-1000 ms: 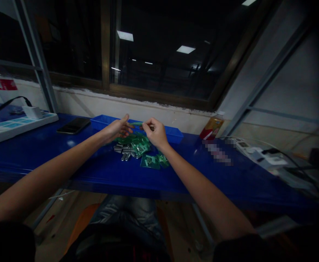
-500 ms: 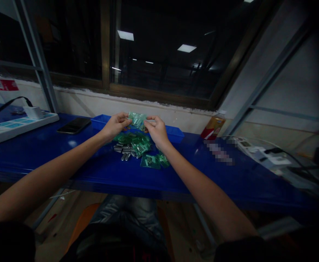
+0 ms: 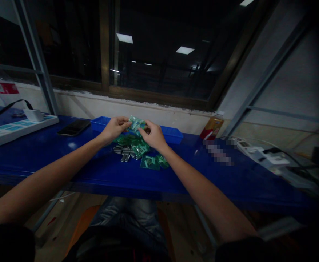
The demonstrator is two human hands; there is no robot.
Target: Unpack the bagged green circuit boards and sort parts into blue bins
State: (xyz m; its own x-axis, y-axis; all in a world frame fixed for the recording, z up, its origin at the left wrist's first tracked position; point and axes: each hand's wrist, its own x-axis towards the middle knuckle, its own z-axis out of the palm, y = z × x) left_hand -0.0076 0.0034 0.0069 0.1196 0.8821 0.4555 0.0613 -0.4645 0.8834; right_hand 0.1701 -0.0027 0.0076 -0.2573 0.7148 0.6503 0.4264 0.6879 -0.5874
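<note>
Both my hands hold one small green-tinted clear plastic bag [image 3: 136,124] above the table. My left hand [image 3: 116,128] pinches its left edge, and the fingers of my right hand [image 3: 154,136] grip its right side, the thumb lying over its front. Small pale parts show through the plastic, too small to name. Just below lies a heap of similar green bags [image 3: 139,146]. Several short grey metal cylinders [image 3: 126,150] lie loose at the heap's left. Behind my hands sits a blue plastic tray [image 3: 172,134], its middle hidden by hands and bag.
A black phone [image 3: 73,127] and a white power strip [image 3: 20,128] lie on the blue table [image 3: 94,174] at the left, near a red-labelled bottle [image 3: 5,87]. To the right stand a drink carton [image 3: 212,128] and another power strip with cables [image 3: 274,160]. A window rises behind.
The bag has come slightly lower and tilted. My right thumb and fingers have moved left, further over its front. The heap and cylinders look unmoved.
</note>
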